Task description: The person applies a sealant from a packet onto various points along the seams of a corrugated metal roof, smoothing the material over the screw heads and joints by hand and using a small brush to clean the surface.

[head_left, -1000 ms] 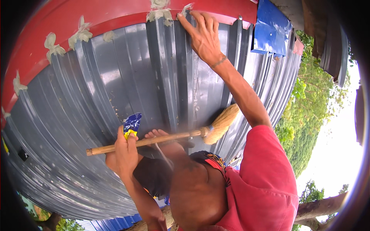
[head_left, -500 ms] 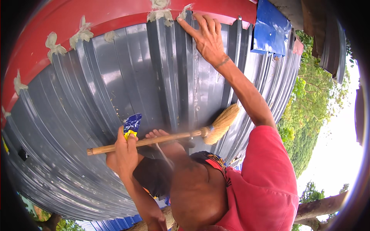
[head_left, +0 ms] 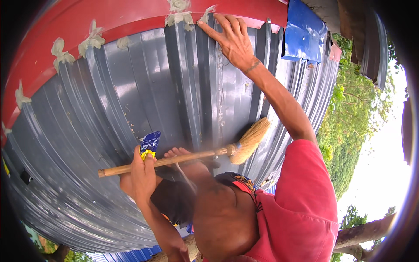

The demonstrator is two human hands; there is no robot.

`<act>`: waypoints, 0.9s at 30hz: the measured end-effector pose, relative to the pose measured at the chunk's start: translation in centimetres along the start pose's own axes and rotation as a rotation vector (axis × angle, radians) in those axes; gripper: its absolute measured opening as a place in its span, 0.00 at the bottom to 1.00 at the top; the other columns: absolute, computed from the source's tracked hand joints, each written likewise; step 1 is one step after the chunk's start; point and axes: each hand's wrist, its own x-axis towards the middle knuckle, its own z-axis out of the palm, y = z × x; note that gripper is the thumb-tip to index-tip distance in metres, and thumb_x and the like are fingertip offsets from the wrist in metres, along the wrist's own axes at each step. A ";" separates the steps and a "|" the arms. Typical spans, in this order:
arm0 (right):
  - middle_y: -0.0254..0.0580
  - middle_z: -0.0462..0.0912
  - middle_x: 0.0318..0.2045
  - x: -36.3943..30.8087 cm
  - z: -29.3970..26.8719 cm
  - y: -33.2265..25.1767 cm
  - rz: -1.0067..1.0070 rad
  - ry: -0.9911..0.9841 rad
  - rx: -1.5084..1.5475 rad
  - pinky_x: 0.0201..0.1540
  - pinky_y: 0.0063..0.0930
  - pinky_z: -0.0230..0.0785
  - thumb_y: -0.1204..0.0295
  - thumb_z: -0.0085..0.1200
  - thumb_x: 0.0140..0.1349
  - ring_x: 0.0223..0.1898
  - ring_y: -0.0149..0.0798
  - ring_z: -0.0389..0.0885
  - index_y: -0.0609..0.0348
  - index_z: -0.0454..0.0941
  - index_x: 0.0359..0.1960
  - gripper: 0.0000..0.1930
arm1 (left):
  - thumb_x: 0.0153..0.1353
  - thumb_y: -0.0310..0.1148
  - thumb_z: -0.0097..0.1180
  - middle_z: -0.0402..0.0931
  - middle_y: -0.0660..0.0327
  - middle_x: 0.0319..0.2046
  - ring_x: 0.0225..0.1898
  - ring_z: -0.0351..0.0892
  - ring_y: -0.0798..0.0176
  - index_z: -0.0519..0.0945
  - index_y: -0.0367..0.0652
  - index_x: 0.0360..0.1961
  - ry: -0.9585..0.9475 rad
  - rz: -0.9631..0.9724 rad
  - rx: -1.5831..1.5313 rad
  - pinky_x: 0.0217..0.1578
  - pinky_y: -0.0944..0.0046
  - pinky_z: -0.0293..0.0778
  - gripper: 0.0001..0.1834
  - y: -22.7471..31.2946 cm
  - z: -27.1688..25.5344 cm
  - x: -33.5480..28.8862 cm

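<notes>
My left hand [head_left: 144,174] pinches a blue and yellow packet [head_left: 150,143] with a pale smear on it, thumb at the front. A broom [head_left: 192,157] with a wooden handle and straw bristles lies across the roof, its handle passing behind my left hand. Up at the red metal flashing [head_left: 126,17], my right hand [head_left: 233,41] is stretched out with fingers apart. Its index fingertip touches a lump of grey putty-like paste [head_left: 207,15] where a roof rib meets the flashing. The other fingers rest along the flashing's lower edge.
Grey ribbed metal roofing [head_left: 144,87] spreads out beneath me. More grey paste patches [head_left: 91,40] sit along the flashing. A bent blue sheet [head_left: 305,32] juts out at the upper right. My bare foot [head_left: 176,152] is by the broom handle. Trees [head_left: 349,126] stand beyond the roof's right edge.
</notes>
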 end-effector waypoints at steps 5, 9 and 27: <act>0.39 0.69 0.67 0.6 0.2 1.0 -0.016 0.023 -0.078 0.69 0.45 0.58 0.86 0.52 0.60 0.66 0.45 0.67 0.17 0.64 0.76 0.46 | 0.74 0.32 0.44 0.75 0.59 0.34 0.36 0.74 0.64 0.75 0.34 0.54 0.008 -0.026 -0.025 0.41 0.61 0.71 0.15 -0.2 -0.1 -0.1; 0.42 0.70 0.65 0.9 0.6 2.4 -0.050 0.040 -0.152 0.69 0.47 0.59 0.77 0.58 0.62 0.64 0.47 0.68 0.20 0.63 0.76 0.42 | 0.74 0.32 0.45 0.76 0.59 0.34 0.36 0.75 0.65 0.74 0.34 0.56 -0.004 -0.013 -0.011 0.41 0.61 0.72 0.16 -0.8 -0.1 -0.1; 0.45 0.68 0.66 0.4 0.8 2.3 0.049 0.077 0.030 0.67 0.50 0.57 0.78 0.58 0.57 0.64 0.50 0.66 0.25 0.65 0.75 0.43 | 0.79 0.37 0.44 0.78 0.60 0.34 0.35 0.75 0.68 0.74 0.34 0.57 0.049 -0.017 0.062 0.40 0.64 0.73 0.17 -0.2 0.1 -0.7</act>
